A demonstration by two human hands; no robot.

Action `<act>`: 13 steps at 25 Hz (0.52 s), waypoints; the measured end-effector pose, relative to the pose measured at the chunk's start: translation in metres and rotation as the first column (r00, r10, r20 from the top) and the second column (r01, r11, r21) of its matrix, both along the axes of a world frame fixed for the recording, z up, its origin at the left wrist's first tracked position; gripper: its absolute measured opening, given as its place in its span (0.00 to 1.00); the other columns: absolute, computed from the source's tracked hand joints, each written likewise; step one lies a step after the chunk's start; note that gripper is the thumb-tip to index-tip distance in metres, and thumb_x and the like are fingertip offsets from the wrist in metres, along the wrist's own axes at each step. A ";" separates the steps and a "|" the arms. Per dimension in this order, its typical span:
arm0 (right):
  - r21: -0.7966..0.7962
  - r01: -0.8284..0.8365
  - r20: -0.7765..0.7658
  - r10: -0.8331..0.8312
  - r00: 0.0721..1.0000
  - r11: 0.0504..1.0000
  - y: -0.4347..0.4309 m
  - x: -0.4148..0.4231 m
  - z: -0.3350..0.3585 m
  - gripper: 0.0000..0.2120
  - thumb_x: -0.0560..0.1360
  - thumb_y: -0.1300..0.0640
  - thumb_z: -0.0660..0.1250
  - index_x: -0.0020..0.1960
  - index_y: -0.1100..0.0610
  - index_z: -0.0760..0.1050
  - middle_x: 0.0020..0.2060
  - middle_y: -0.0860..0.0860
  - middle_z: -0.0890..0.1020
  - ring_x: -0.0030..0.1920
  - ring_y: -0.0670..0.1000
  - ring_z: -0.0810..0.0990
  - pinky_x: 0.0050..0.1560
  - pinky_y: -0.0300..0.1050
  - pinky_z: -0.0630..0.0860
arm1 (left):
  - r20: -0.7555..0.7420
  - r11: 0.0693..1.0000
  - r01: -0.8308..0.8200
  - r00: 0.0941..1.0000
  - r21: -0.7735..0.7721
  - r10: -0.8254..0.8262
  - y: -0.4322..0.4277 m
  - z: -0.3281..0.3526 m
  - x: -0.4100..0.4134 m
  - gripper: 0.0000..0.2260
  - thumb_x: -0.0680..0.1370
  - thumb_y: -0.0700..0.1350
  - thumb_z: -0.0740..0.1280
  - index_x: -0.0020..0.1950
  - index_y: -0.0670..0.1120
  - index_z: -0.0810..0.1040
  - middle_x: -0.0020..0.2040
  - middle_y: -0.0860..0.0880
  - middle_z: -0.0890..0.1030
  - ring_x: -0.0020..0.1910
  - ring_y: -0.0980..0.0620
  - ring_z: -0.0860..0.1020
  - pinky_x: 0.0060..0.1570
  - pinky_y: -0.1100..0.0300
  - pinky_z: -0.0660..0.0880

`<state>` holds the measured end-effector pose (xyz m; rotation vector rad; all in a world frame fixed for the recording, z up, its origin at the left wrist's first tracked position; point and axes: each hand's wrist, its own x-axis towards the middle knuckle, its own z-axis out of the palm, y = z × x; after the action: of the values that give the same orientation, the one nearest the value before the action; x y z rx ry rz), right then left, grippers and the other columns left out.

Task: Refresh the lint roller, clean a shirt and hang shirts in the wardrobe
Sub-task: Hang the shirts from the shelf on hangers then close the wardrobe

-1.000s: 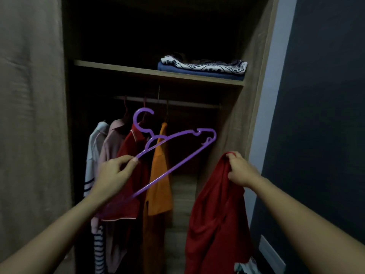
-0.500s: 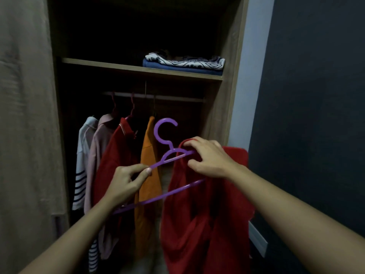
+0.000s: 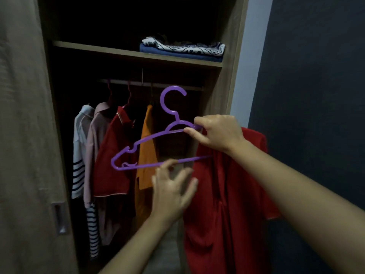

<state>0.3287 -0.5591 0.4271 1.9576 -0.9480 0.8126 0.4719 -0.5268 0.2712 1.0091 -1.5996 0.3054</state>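
Observation:
A purple plastic hanger is held up in front of the open wardrobe, hook upward. My right hand pinches its top bar near the neck, where the collar of a red shirt meets it. The hanger's right end is inside the red shirt, which hangs down below my right hand. My left hand is just under the hanger's bottom bar with fingers spread; its fingertips touch the bar without gripping it.
The wardrobe rail carries a striped white shirt, a pink one, a dark red shirt and an orange shirt. Folded clothes lie on the shelf above. A door stands left, a dark wall right.
My right hand took hold of the hanger's top and fed its right end into the red shirt. My left hand let go of the hanger and slid right, under the bottom bar.

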 end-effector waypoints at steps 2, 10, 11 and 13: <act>-0.009 -0.024 0.022 0.025 0.999 1.000 0.002 -0.001 0.002 0.22 0.74 0.37 0.56 0.34 0.53 0.71 0.29 0.50 0.80 0.31 0.55 0.81 0.26 0.40 0.64 | 0.061 0.911 0.179 0.975 0.371 -0.216 -0.006 -0.030 -0.012 0.16 0.73 0.57 0.66 0.59 0.57 0.72 0.62 0.48 0.66 0.63 0.51 0.67 0.61 0.59 0.66; 0.035 0.008 -0.104 -0.004 0.995 0.999 0.006 -0.081 -0.048 0.29 0.76 0.36 0.49 0.30 0.54 0.72 0.25 0.51 0.76 0.24 0.56 0.78 0.20 0.39 0.63 | -0.009 0.531 0.276 0.893 0.801 -0.450 -0.043 -0.052 0.096 0.34 0.65 0.34 0.66 0.65 0.60 0.63 0.67 0.48 0.66 0.69 0.49 0.65 0.60 0.79 0.57; 0.064 0.027 -0.110 -0.020 0.994 0.998 0.005 -0.092 -0.065 0.30 0.77 0.35 0.47 0.30 0.54 0.72 0.25 0.51 0.76 0.23 0.56 0.77 0.19 0.41 0.65 | 0.025 0.522 0.249 0.887 0.816 -0.462 -0.046 -0.043 0.109 0.34 0.66 0.32 0.67 0.66 0.57 0.63 0.65 0.47 0.67 0.68 0.47 0.65 0.60 0.77 0.58; 0.127 0.070 -0.114 -0.055 0.992 0.989 0.007 -0.102 -0.095 0.31 0.77 0.35 0.45 0.30 0.54 0.72 0.25 0.51 0.75 0.21 0.56 0.76 0.18 0.42 0.66 | 0.119 0.488 0.149 0.871 0.860 -0.476 -0.047 -0.025 0.123 0.34 0.68 0.30 0.66 0.68 0.56 0.63 0.56 0.47 0.68 0.61 0.48 0.68 0.55 0.71 0.63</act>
<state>0.2265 -0.5524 0.3319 2.0517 -1.0131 0.6132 0.5951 -0.5734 0.2463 1.3666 -2.3009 -0.6837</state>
